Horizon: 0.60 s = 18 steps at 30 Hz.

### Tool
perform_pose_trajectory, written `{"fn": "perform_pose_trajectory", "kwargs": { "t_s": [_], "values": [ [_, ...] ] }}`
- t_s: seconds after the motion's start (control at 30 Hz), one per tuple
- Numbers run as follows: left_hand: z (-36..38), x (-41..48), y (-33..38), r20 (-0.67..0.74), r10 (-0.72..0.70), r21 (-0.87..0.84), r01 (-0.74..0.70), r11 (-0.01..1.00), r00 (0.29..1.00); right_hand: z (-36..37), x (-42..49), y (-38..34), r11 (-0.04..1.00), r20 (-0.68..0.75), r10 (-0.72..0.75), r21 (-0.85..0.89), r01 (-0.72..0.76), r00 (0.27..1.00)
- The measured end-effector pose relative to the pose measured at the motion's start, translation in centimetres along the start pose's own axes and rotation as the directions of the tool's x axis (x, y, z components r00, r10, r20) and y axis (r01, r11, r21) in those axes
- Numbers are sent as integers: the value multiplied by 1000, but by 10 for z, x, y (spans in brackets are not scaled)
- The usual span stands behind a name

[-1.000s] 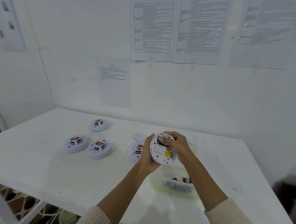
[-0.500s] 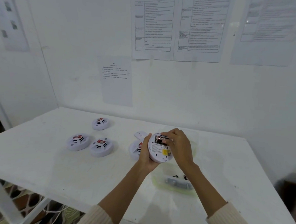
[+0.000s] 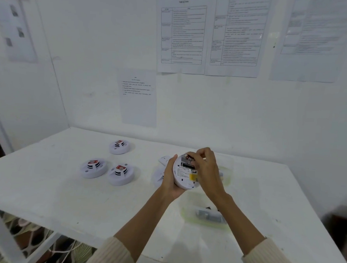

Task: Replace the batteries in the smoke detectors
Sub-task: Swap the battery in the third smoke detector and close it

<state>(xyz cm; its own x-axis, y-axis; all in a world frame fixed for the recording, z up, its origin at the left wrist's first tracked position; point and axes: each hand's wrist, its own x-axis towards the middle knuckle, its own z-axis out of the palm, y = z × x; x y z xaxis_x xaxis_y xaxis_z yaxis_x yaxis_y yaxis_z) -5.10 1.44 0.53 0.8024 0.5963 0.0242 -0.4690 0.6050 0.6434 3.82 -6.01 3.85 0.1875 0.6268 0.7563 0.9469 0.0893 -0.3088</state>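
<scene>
- The smoke detector [image 3: 183,175], a round white plastic disc, is held in the air above the white counter [image 3: 45,185], right of its middle; it is tilted on edge with its back toward the camera, and the battery bay near its top is open
- The left hand [image 3: 169,178] grips it from the left, palm under the rim and thumb along the edge
- The right hand [image 3: 206,169] comes over the top; its fingers [image 3: 198,154] are curled and pinch a battery [image 3: 189,158] at the upper end of the bay; whether the battery is seated cannot be told
- A yellow label [image 3: 192,176] and a block of small print sit on the detector's back; none of it is legible
- Just behind the left hand lie a second detector [image 3: 157,177], mostly hidden, and a small flat white cover [image 3: 164,159]
- Under the right forearm stands a clear plastic tub [image 3: 184,214] with a yellowish rim; the grey and dark pieces inside are blurred
- Well to the left lie the back detector [image 3: 119,147], the left detector [image 3: 93,167] and the near detector [image 3: 121,174], the last two almost touching; each is a white dome with a slotted raised centre and a red-and-white sticker, its writing too small to read
- Printed sheets [image 3: 182,37] with ruled tables hang on the white wall; their text is unreadable
- Cream ribbed sleeves [image 3: 118,253] cover both forearms near the lower edge
</scene>
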Motion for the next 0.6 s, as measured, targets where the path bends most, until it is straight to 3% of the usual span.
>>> {"fn": "perform_pose_trajectory", "kwargs": {
  "t_s": [0.2,0.4,0.6],
  "values": [
    [1,-1,-2,10,-11,-75,11,997,1000,0,7,-7,984,65,36,174,-47,997],
    [-2,-1,-3,39,-17,-103,21,994,999,1,6,-11,973,63,84,208,-95,994],
    [1,-3,-6,15,21,-95,-19,995,1000,3,0,-16,972,28,28,232,-34,999]
  ]
}}
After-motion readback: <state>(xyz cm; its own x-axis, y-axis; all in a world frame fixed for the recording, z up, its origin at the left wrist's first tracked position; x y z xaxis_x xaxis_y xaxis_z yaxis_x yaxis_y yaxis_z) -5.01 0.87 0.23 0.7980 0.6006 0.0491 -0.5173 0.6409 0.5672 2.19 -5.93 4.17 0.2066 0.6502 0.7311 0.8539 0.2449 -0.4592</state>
